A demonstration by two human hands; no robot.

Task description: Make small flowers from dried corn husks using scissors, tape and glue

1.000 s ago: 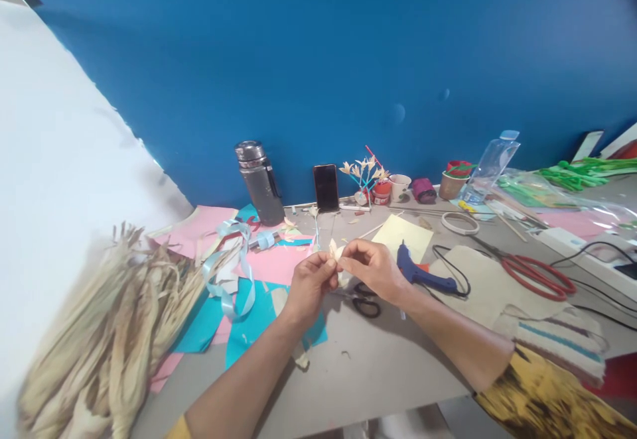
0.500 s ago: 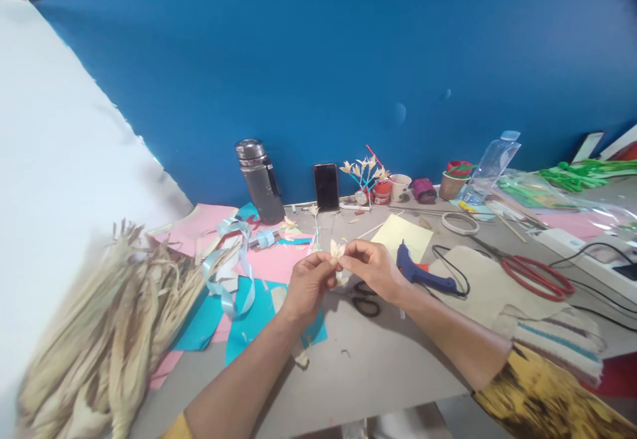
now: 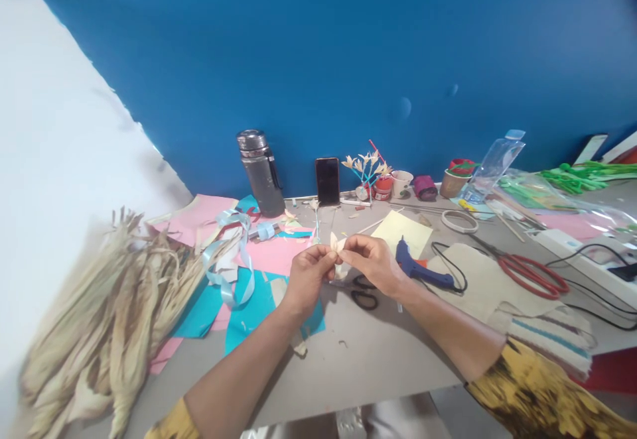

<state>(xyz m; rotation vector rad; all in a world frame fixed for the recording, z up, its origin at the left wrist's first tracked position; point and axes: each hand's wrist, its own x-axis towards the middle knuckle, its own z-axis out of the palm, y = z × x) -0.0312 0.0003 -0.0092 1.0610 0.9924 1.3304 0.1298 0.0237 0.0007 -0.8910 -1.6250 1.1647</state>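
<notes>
Both hands meet above the middle of the table, fingertips pinching a small cream husk flower point(image 3: 336, 243) whose petals point up. My left hand point(image 3: 309, 274) is closed on its lower part. My right hand point(image 3: 371, 261) pinches it from the other side with thumb and forefinger. Black-handled scissors point(image 3: 365, 293) lie just below my right hand. A blue glue gun point(image 3: 423, 270) rests to the right, beside a yellow paper square point(image 3: 404, 232). Behind the hands, finished-looking husk flowers point(image 3: 368, 164) stand on blue stems.
Dried corn husks point(image 3: 114, 319) are heaped at the left, next to blue ribbon point(image 3: 243, 253) and coloured paper. A dark thermos point(image 3: 263, 177) and a phone point(image 3: 327, 182) stand at the back. Red-handled scissors point(image 3: 532, 276) and a white power strip point(image 3: 592, 260) lie right.
The view has shifted slightly. My fingers have moved a little on the flower, and its petals now look narrower and more upright. Both hands keep their hold.
</notes>
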